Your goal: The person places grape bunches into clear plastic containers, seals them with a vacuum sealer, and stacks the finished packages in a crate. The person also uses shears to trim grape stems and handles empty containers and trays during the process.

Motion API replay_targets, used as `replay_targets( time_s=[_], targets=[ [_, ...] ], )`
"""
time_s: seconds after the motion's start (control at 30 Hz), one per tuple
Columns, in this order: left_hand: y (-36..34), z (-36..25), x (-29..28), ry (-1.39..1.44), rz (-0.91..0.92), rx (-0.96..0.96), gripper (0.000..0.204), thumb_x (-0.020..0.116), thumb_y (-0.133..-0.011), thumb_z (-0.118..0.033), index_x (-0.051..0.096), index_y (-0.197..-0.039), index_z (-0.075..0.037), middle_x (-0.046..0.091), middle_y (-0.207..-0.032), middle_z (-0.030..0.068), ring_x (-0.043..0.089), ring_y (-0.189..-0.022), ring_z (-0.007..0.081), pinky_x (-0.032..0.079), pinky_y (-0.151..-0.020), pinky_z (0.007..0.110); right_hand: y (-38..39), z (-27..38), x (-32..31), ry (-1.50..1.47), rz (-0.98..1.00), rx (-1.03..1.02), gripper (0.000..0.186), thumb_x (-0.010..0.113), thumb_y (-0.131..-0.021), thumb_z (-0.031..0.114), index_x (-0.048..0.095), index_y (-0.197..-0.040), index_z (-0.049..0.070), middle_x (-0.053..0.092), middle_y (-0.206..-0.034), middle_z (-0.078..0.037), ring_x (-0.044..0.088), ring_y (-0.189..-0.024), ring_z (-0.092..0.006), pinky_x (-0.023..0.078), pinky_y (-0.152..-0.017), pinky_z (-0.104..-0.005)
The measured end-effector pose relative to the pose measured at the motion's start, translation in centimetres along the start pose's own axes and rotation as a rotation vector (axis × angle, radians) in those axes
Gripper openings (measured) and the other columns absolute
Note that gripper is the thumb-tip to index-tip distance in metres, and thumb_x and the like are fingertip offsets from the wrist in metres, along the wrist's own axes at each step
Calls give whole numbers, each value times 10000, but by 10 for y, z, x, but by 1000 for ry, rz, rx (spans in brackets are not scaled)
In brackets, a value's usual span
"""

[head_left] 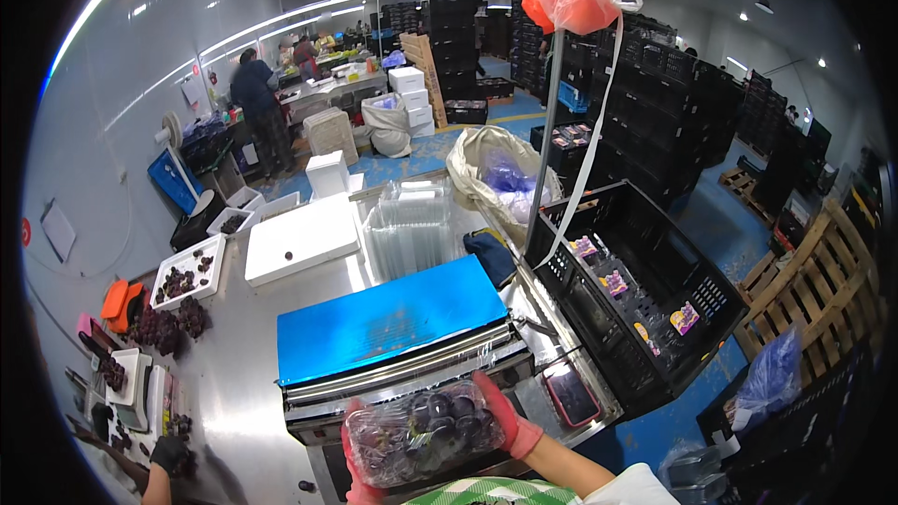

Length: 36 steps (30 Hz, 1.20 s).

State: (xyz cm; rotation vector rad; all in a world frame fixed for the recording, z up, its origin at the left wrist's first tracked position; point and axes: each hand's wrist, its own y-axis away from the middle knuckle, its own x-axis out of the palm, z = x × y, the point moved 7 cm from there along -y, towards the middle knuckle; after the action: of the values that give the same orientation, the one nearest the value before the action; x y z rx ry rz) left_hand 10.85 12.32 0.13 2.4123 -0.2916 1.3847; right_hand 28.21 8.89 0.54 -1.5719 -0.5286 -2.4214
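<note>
Both hands closed on wrapped tray of dark grapes (426, 430): left hand (354, 468) at near-left end, right hand (505, 421) at far-right end; long axis spans between them

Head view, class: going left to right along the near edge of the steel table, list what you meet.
Black-gloved hand of a co-worker → left hand in a red glove → clear wrapped tray of dark grapes → right hand in a red glove → red-cased phone.
</note>
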Motion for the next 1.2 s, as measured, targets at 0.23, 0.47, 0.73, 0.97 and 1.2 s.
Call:
replay_targets(
  time_s=[0.23,0.47,0.73,0.97,1.2],
  targets=[
    [21,-13,59,-1296,109,462,526,614,-769,-356,511,-1170,-33,603,-1042,118,589,-924,242,489,-792,367,-2,11,34,26,0,36,584,354,-925,492,538,-1154,-12,620,-1063,-115,602,-962,-201,470,-885,-331],
    [10,-3,11,-172,81,102,680,311,-906,-509,385,-1300,40,476,-1263,174,503,-1107,283,437,-918,420,-22,4,43,87,191,-97,376,321,-966,207,474,-1207,-38,583,-1119,-119,563,-1009,-175,439,-913,-304],
    [5,-33,4,-406,-73,194,440,475,-897,-161,381,-1285,23,535,-1186,138,562,-986,207,474,-845,311,-56,3,56,376,257,-37,363,362,-944,168,447,-1240,-22,550,-1178,-134,540,-1075,-201,432,-953,-341],
    [-37,-47,9,-555,-177,126,464,479,-882,-200,384,-1288,5,527,-1198,125,542,-1010,208,435,-867,331,-161,50,77,1158,264,-56,340,492,-910,287,577,-1104,21,601,-1008,-44,545,-894,-120,430,-809,-261],
    [-70,-52,19,-639,-155,37,488,483,-867,-240,387,-1290,-14,519,-1210,113,523,-1034,210,396,-889,351,-280,241,19,2222,-733,-1090,258,463,-851,269,591,-1015,116,589,-1071,-126,571,-978,-280,453,-800,-400]
  ],
)
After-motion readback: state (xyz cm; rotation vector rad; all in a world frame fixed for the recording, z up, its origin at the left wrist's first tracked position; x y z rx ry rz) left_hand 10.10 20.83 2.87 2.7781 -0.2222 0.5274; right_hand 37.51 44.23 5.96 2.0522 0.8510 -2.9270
